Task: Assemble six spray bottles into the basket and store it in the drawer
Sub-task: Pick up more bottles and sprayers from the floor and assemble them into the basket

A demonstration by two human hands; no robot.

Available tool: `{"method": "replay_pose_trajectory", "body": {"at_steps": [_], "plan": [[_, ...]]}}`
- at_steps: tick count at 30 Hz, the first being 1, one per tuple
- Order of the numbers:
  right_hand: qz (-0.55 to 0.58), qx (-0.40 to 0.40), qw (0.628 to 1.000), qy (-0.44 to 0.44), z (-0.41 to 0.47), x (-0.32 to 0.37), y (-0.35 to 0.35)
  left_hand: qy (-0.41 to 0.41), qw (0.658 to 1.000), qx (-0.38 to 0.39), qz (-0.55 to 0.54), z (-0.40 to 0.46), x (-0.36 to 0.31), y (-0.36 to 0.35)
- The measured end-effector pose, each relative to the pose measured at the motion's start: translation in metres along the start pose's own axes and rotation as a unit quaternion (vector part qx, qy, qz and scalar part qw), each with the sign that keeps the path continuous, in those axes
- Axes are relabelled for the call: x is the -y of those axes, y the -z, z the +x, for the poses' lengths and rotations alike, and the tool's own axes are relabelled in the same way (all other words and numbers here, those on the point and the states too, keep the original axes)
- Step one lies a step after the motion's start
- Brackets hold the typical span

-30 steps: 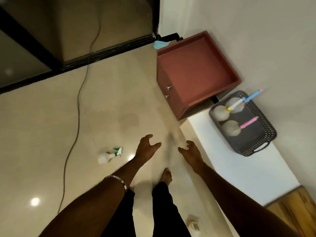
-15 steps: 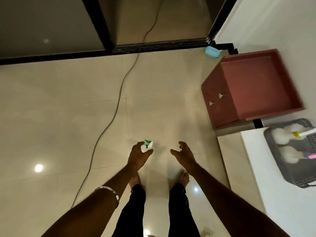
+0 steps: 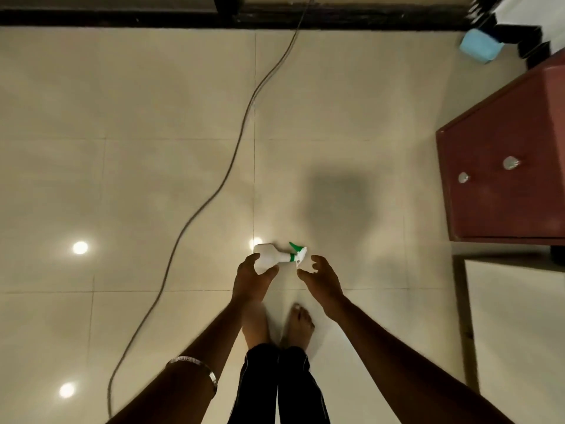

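Head view: we reach down, left hand and right hand both spread, empty, over spray bottle lying on floor. Bottle not yet grasped. Basket out of frame; drawer unit right. Collection, storage remain.

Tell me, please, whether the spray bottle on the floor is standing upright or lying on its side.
Lying on its side: the spray bottle stretches flat across the floor tile, its green nozzle pointing sideways toward the right hand.
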State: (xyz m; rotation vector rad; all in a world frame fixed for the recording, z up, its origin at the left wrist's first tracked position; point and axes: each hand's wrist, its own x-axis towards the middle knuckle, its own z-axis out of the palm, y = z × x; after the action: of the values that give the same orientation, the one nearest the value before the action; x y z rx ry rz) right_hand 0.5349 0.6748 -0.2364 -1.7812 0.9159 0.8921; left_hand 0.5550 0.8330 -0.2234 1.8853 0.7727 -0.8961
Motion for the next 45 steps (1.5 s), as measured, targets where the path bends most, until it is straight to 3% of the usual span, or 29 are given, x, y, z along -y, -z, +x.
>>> {"method": "replay_pose_trajectory", "body": {"at_steps": [12, 20, 32, 39, 45], "plan": [[0.032, 0.037, 0.993, -0.104, 0.189, -0.110, -0.122, 0.023, 0.999, -0.025, 0.020, 0.198, 0.113, -0.078], [0.233, 0.034, 0.959, -0.159, 0.251, -0.120, -0.162, -0.014, 0.998, -0.056, 0.003, 0.253, 0.147, -0.103], [0.406, 0.076, 0.894, -0.174, 0.264, -0.117, -0.166, 0.002, 0.998, -0.047, -0.052, 0.281, 0.150, -0.098], [0.461, 0.083, 0.871, -0.149, 0.225, -0.122, -0.150, 0.086, 0.970, 0.030, -0.225, 0.264, 0.134, -0.084], [0.492, 0.062, 0.858, -0.134, 0.179, -0.101, -0.112, 0.086, 0.956, 0.132, -0.249, 0.227, 0.104, -0.061]]}}
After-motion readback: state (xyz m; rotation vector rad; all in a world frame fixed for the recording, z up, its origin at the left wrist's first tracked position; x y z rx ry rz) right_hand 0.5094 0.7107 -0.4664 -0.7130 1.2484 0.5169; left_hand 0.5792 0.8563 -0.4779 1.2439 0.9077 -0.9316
